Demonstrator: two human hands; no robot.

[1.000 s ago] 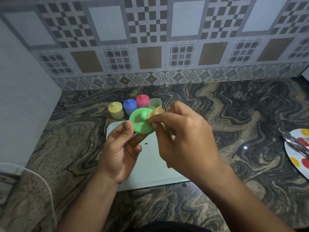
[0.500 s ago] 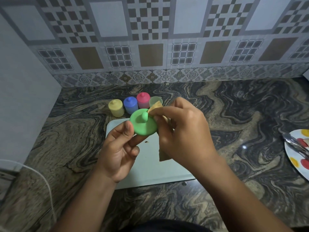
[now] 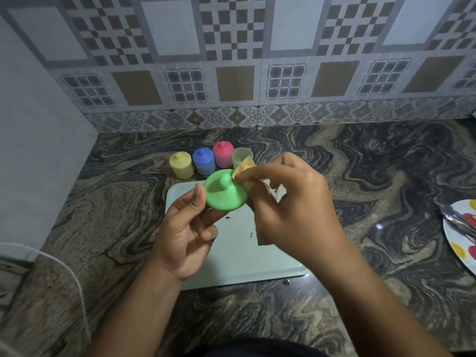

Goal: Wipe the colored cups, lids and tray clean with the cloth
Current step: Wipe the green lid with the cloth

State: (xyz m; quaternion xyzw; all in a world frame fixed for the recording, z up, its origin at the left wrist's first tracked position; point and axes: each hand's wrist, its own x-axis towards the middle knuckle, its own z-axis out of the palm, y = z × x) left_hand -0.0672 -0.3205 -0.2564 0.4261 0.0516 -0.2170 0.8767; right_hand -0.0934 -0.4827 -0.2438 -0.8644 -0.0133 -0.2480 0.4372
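My left hand [image 3: 186, 233] holds a green lid [image 3: 225, 193] with a knob, tilted toward me above the tray. My right hand [image 3: 291, 210] pinches a tan cloth [image 3: 244, 167] against the lid's upper right rim, beside the knob. A pale tray [image 3: 231, 258] lies flat under both hands, with dark specks on it. Behind the tray stand a yellow cup [image 3: 181, 164], a blue cup [image 3: 204, 160] and a pink cup [image 3: 223, 153], each with its lid on. A pale green cup [image 3: 240, 156] without a lid stands to their right, partly behind the cloth.
A marble counter [image 3: 373, 176] meets a tiled wall at the back and a plain grey wall on the left. A spotted plate [image 3: 461, 238] with metal tongs [image 3: 457, 222] sits at the right edge. A white cable [image 3: 72, 274] hangs at the lower left.
The cloth has slid a little over the lid's upper right rim. Both hands and the lid stay in nearly the same place above the tray.
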